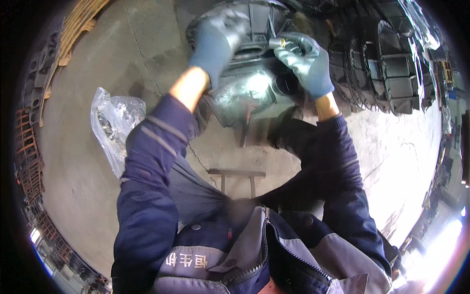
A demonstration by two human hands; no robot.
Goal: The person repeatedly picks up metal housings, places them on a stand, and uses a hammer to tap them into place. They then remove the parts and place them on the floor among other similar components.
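Both my hands wear grey-blue coated gloves. In my right hand [306,61], a short shiny metal cylinder [277,43] is pinched between thumb and fingers, at the right side of a dark round ribbed casting [258,14]. My left hand [220,36] is over the casting's left part; motion smears its fingers, and whether they hold anything cannot be made out. Below the casting, a crumpled clear plastic sheet or bag [235,105] catches the light. A hammer [246,122] lies on the floor between my feet, its head at the edge of the plastic.
More dark ribbed castings [399,63] are stacked at the right. To my left a clear plastic bag [115,120] with small metal parts rests on the cracked concrete floor [93,161]. A low metal frame [237,172] stands between my legs. Wooden slats [78,29] edge the far left.
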